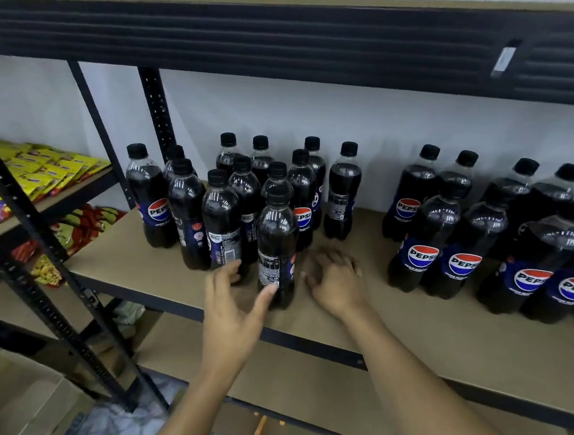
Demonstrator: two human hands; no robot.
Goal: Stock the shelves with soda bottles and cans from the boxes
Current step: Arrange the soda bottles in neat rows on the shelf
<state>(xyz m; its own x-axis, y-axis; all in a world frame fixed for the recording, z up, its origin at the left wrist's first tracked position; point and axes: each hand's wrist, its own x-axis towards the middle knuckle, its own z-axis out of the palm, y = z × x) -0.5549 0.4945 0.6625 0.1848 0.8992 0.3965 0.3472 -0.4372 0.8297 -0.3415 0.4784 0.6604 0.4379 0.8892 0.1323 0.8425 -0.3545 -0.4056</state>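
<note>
Several small Pepsi bottles with black caps stand in a cluster on the brown shelf board (408, 314). The front bottle (276, 247) stands upright near the shelf's front edge. My left hand (235, 309) is spread just in front of it, thumb tip touching its lower label and fingers near the neighbouring bottle (222, 223). My right hand (333, 281) rests on the board just right of the front bottle, fingers loosely bent and holding nothing. A second group of larger Pepsi bottles (460, 249) stands at the right.
A black upper shelf beam (291, 41) hangs overhead. A black upright post (54, 269) slants across the left. Yellow and red snack packets (37, 176) fill the left-hand rack. Cardboard boxes (11, 398) sit on the floor at lower left.
</note>
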